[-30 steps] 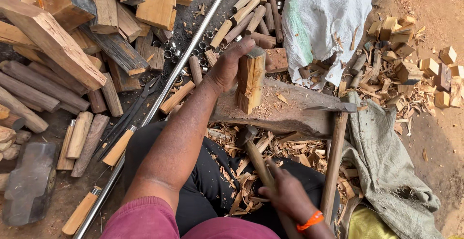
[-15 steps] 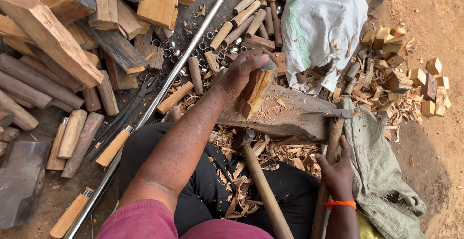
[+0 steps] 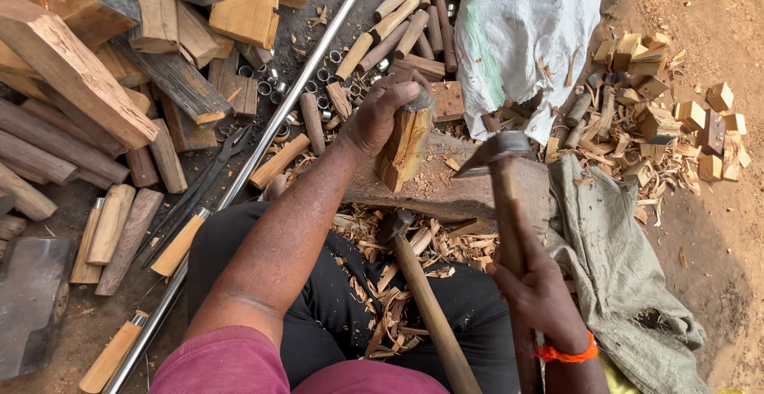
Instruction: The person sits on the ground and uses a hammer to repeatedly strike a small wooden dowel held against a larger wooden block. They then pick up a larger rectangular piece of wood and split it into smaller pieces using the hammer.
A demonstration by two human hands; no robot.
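Head view: left hand [image 3: 382,115] clamped on wood billet [image 3: 404,149], tilted upright on chopping block [image 3: 446,191], while right hand [image 3: 537,282], fingers wrapped on adze [image 3: 497,159] handle, has swung blade up beside billet since earlier, chopping under way.

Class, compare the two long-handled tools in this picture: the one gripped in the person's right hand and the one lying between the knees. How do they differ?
The adze is held by the right hand, its head raised over the chopping block; the hammer lies untouched on shavings. The adze has a flat metal blade; the hammer has a small blunt head. The adze handle looks darker, the hammer's paler. Both have wooden handles.
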